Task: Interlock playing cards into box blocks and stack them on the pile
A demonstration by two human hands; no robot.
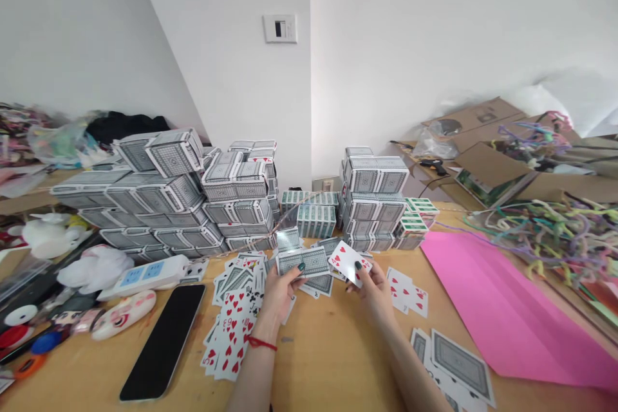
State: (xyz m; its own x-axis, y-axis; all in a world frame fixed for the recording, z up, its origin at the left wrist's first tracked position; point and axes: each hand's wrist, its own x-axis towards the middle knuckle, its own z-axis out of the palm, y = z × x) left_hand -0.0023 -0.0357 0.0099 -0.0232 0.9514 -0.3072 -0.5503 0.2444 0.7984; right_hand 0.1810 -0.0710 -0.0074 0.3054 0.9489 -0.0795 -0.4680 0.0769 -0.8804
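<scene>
My left hand [279, 293], with a red cord at the wrist, grips face-down playing cards [315, 259] with grey patterned backs, thumb on top. In my right hand [375, 295] a four of hearts [344, 259] is pinched between thumb and fingers, face up and tilted, just right of those cards. Below both hands, more cards lie on the wooden table. A loose pile of face-up cards [235, 328], mostly hearts on top, spreads beside my left forearm. Face-up heart cards [402, 290] lie right of my right hand, and a face-down card [461, 364] rests on others near my right forearm.
Stacked card decks rise at the back left [159, 199] and back centre-right [376, 196], with green-white boxes [316, 215] between. A black phone [164, 341] and a power strip [147, 277] lie left. Pink paper [506, 315], tangled cords [555, 232] and cardboard boxes [502, 170] occupy the right.
</scene>
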